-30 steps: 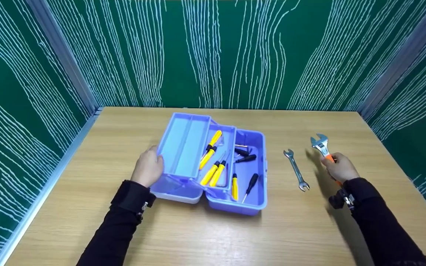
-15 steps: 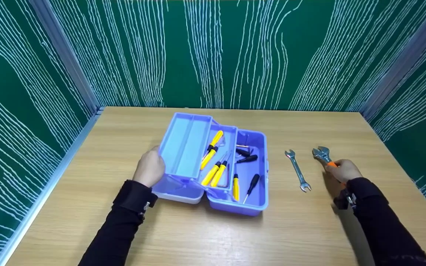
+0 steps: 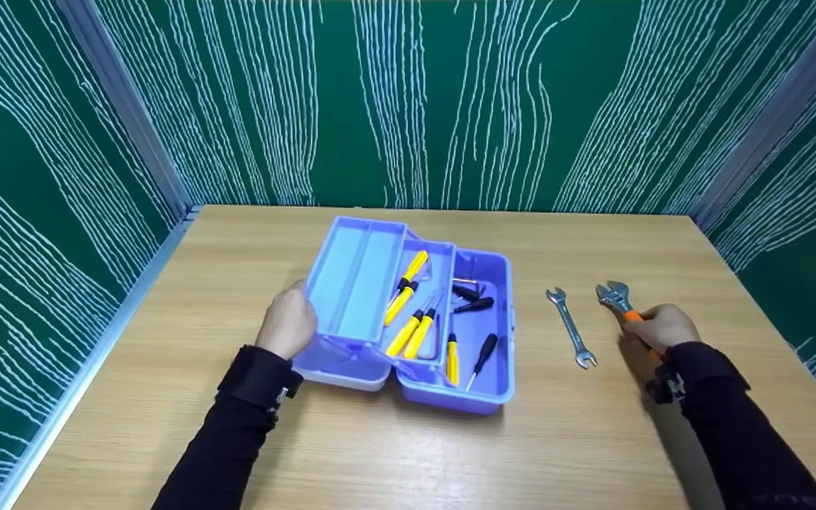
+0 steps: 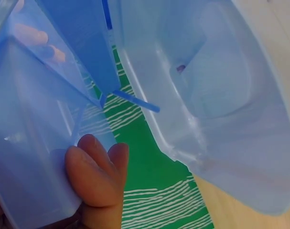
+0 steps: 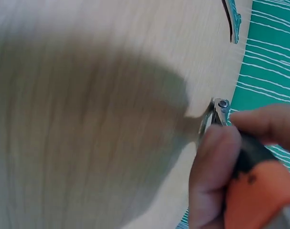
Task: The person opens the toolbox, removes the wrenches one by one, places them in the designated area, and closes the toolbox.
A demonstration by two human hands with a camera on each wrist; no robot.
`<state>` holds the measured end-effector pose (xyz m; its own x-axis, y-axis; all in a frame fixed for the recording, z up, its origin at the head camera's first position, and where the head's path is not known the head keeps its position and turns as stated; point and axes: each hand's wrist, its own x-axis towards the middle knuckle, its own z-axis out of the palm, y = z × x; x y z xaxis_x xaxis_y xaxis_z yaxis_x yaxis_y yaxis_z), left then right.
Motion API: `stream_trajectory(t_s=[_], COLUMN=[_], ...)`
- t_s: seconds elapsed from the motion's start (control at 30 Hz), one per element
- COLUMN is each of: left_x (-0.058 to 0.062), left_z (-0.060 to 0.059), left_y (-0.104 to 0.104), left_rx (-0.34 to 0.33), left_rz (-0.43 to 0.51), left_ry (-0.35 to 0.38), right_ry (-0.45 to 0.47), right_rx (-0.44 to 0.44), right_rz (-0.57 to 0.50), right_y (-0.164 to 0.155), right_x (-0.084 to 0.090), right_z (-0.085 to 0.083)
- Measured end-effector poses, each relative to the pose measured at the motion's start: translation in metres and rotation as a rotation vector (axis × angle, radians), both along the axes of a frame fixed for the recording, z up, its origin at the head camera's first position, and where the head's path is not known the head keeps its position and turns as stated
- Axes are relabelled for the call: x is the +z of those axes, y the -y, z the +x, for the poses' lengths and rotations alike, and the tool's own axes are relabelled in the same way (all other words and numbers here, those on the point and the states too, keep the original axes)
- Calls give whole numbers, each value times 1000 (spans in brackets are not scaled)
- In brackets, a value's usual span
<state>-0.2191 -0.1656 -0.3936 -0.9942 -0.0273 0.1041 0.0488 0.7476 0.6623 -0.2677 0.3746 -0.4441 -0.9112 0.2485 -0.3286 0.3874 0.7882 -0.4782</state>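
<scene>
An open blue toolbox (image 3: pixel 482 397) sits mid-table with its trays fanned out to the left. My left hand (image 3: pixel 287 326) grips the outer edge of the top tray (image 3: pixel 351 276). In the left wrist view, fingers (image 4: pixel 94 176) press the translucent tray wall (image 4: pixel 35 124). My right hand (image 3: pixel 663 327) holds the orange handle of an adjustable wrench (image 3: pixel 613 294), low over the table on the right. The right wrist view shows fingers (image 5: pixel 214 167) curled round that wrench (image 5: pixel 259 191). Whether it touches the wood I cannot tell.
A steel open-end spanner (image 3: pixel 571 328) lies between the toolbox and the right hand. Yellow-handled screwdrivers (image 3: pixel 404 283) and black ones (image 3: pixel 482 350) lie inside the box. Green patterned walls close in the wooden table (image 3: pixel 408 453) on three sides.
My right hand has lowered the adjustable wrench toward the table, slightly nearer to me. The left hand and the toolbox have stayed put.
</scene>
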Motion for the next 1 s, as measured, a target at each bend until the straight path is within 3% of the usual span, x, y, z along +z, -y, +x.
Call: stream_trajectory(t_s=[0.27,0.5,0.87,1.0], left_x=[-1,-2,-1,-1], left_z=[0,-1,-1,-1], left_y=[0,0,0,-1], left_rx=[1,-8,-3,-6], left_rz=[4,-30,-29,-31], left_ry=[-1,-37,-17,-17], right_ry=[-16,54,54,56], right_rx=[-9,-25,-23,-61], right_rz=[13,-15,-1,-37], right_y=[3,5,5,8], right_x=[-2,-2,-7,-5], right_z=[6,8,5,6])
